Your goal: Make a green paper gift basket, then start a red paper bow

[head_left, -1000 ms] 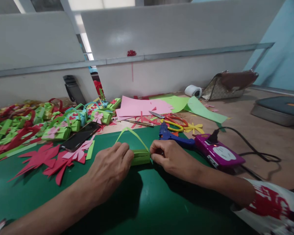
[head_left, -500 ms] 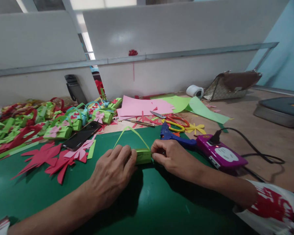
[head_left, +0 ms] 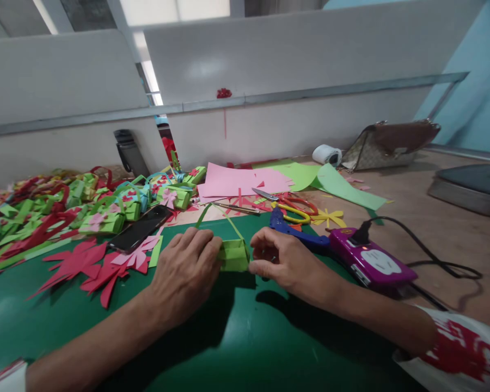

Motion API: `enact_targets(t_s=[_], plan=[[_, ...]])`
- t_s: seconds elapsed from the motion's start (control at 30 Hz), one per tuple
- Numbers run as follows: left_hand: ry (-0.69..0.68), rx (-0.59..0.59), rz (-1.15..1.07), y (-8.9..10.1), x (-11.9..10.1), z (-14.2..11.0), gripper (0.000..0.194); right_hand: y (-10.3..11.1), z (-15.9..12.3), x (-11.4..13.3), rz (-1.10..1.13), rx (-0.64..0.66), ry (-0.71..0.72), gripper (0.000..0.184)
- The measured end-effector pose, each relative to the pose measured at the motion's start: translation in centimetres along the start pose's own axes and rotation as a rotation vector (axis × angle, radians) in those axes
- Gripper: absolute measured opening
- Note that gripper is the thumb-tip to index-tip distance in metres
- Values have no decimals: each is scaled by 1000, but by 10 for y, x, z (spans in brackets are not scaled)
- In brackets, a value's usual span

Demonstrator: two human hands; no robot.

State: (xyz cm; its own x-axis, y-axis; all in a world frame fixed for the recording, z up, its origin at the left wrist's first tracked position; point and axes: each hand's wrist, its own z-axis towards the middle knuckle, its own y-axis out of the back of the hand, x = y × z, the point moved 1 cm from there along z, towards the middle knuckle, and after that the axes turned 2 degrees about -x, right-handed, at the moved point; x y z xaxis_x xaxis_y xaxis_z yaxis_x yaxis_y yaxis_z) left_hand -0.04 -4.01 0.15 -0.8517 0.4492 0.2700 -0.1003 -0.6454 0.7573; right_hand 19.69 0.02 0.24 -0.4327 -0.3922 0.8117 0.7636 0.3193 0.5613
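- The box (head_left: 234,256) was over the middle of the mat (head_left: 265,343), its thin handle (head_left: 203,215) rising to a peak above it.
- The left hand (head_left: 190,269) was clamped on the box's left end, above the mat.
- The right hand (head_left: 283,264) was over the mat just beside the box's right end, thumb and forefinger apart; whether either touched the paper could not be told.
- The step seemed to be steadying the box while the fingertips worked its right end, near the handle's foot.
- Doing that well probably called for a firm but light left grip, since thin paper would dent, and for even pressure on the end without twisting the handle.
- The glue gun (head_left: 306,235) lay at the mat's right edge; if hot, its tip was best kept away from the right hand.
- The box's inside could not be seen.
- Beyond the mat's far left edge were more green boxes (head_left: 116,224), one bearing a pink flower (head_left: 97,221); their insides were hidden.
- Farther beyond that edge stood a bottle (head_left: 133,155), its cap on and its contents not showing.
- Right of the mat were a handbag (head_left: 394,148), flap down, and a case (head_left: 469,193); what either held was hidden.
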Motion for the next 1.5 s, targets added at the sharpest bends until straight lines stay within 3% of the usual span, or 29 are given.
enact_targets(t_s=[0.13,0.23,0.33,0.4,0.47,0.57,0.77,0.9,1.0,1.07,1.13,1.27,1.4,1.5], plan=[[205,-38,-246,9,0,6,14,-5,0,1,62,13,1,31],[418,49,-517,16,-1,13,10,-9,-1,7,113,19,23,32],[633,159,-735,19,-2,17,9,-9,-3,10,92,-145,60,44],[729,195,-853,18,-3,19,12,-8,-6,11,-3,-301,183,47],[785,195,-925,17,-3,20,15,-8,-9,13,-139,-397,402,37],[831,153,-984,14,-4,21,16,-9,-13,15,-288,-383,635,19],[902,126,-1133,12,-7,24,17,-14,-10,14,-297,-271,612,10],[919,138,-1151,12,-7,24,21,-17,-9,10,-270,-243,492,22],[873,95,-1115,11,-6,22,20,-18,-9,7,-238,-231,444,28],[782,33,-972,11,-5,21,14,-19,-8,7,-254,-245,439,24],[654,-22,-714,12,-5,19,11,-18,-7,7,-277,-288,492,19],[332,-101,-118,16,-5,14,26,-13,-4,12,-262,-414,618,17],[103,-39,175,18,-9,12,30,-8,-3,14,-228,-532,617,21],[4,38,192,15,-15,11,33,-7,-5,14,-351,-491,702,19]])
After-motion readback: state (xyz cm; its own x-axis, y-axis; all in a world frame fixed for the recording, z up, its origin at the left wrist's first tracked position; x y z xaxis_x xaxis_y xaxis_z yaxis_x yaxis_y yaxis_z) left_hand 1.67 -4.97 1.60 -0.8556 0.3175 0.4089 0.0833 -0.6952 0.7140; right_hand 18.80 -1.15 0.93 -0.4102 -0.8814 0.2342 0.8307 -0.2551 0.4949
